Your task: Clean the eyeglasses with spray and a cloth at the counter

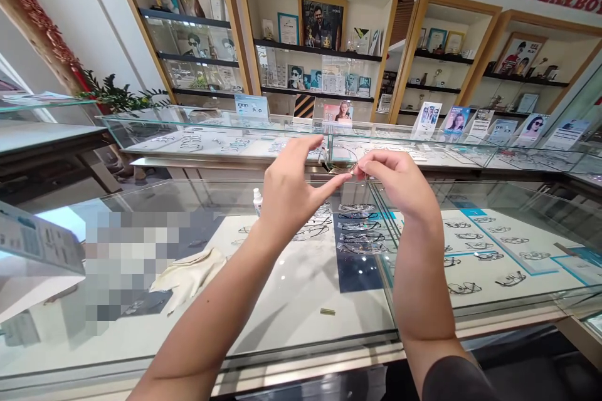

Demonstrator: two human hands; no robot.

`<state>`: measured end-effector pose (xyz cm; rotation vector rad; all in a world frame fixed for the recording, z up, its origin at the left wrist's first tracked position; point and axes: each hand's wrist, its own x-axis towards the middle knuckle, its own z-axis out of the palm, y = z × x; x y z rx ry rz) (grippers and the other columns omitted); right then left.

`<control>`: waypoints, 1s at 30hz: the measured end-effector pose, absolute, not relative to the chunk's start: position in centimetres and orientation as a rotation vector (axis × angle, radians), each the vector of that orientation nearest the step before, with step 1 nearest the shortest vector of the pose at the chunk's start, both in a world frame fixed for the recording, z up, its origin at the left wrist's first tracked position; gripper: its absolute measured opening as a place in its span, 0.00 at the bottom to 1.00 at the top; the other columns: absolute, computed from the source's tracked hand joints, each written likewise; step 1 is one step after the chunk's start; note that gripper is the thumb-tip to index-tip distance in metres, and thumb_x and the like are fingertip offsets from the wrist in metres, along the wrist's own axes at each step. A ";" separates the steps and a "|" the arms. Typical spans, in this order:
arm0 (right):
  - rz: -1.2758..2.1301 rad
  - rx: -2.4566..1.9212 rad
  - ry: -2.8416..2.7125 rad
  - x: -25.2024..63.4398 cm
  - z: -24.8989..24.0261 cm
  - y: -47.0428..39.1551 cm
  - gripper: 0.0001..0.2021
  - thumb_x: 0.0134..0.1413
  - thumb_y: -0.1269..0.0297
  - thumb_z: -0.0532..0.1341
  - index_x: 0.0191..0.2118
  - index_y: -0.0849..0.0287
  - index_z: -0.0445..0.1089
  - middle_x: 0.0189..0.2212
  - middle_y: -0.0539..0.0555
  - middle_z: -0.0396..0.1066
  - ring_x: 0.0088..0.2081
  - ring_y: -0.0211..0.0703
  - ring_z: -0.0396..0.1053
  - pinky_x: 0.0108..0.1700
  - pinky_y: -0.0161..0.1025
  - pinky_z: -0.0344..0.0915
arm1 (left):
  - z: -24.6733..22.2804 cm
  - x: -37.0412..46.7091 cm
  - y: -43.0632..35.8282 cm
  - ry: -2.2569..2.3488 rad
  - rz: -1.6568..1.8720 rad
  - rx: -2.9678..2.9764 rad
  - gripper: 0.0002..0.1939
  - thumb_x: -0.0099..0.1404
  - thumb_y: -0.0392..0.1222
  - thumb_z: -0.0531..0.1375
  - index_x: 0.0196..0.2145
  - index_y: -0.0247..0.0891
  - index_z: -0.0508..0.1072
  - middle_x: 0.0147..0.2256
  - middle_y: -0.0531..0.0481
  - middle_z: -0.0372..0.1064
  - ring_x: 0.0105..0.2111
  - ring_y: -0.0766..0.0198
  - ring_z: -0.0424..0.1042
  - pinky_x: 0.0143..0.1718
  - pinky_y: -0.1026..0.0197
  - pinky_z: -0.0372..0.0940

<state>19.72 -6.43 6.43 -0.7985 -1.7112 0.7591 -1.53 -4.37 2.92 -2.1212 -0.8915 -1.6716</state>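
A pair of thin-rimmed eyeglasses [342,167] is held up above the glass counter, in front of me. My right hand [392,172] pinches its right side between thumb and fingers. On the other side, my left hand [294,178] curves round the eyeglasses, its fingers at the upper left and its thumb stretched along the lower rim. How firmly the left fingertips grip is partly hidden. Below the hands, a small greenish-gold bar-shaped piece [328,311] lies on the counter. A cream cloth [190,276] rests left of my left forearm, and a white bottle [258,200] stands behind it.
The glass display counter [301,351] spans the front, with rows of spectacle frames [362,225] under or on it. More frames [475,244] fill the right section. A second glass case [211,153] runs behind, and a folded card [40,250] stands at left.
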 end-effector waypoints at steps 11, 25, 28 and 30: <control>0.745 -0.880 -1.767 20.0 6.0 -5.9 0.11 0.63 0.63 0.64 0.28 0.55 0.77 0.31 0.51 0.78 0.36 0.42 0.72 0.42 0.44 0.67 | 2.2 -1.4 -4.9 -0.885 -1.627 -2.080 0.29 0.66 0.55 0.74 0.60 0.43 0.73 0.52 0.42 0.80 0.50 0.50 0.81 0.54 0.47 0.77; 0.210 -0.867 -1.717 18.6 5.6 -6.2 0.22 0.57 0.53 0.73 0.55 0.48 0.75 0.53 0.55 0.79 0.54 0.52 0.75 0.60 0.54 0.70 | 4.1 -5.6 -4.4 -1.036 -1.783 -1.939 0.21 0.65 0.60 0.73 0.50 0.48 0.78 0.45 0.49 0.80 0.40 0.55 0.81 0.45 0.47 0.80; 0.132 -0.905 -1.717 18.3 5.6 -6.3 0.18 0.59 0.54 0.72 0.53 0.49 0.76 0.51 0.54 0.80 0.52 0.52 0.76 0.59 0.54 0.70 | 4.2 -5.9 -4.5 -1.071 -1.798 -1.939 0.21 0.65 0.61 0.73 0.49 0.49 0.78 0.44 0.50 0.79 0.40 0.55 0.82 0.42 0.47 0.80; 0.107 -0.939 -1.712 18.2 5.7 -6.4 0.18 0.59 0.54 0.71 0.53 0.49 0.76 0.50 0.54 0.80 0.52 0.53 0.76 0.59 0.55 0.69 | 4.2 -5.9 -4.5 -1.089 -1.798 -1.945 0.21 0.65 0.62 0.73 0.49 0.49 0.79 0.44 0.50 0.79 0.40 0.55 0.82 0.42 0.47 0.80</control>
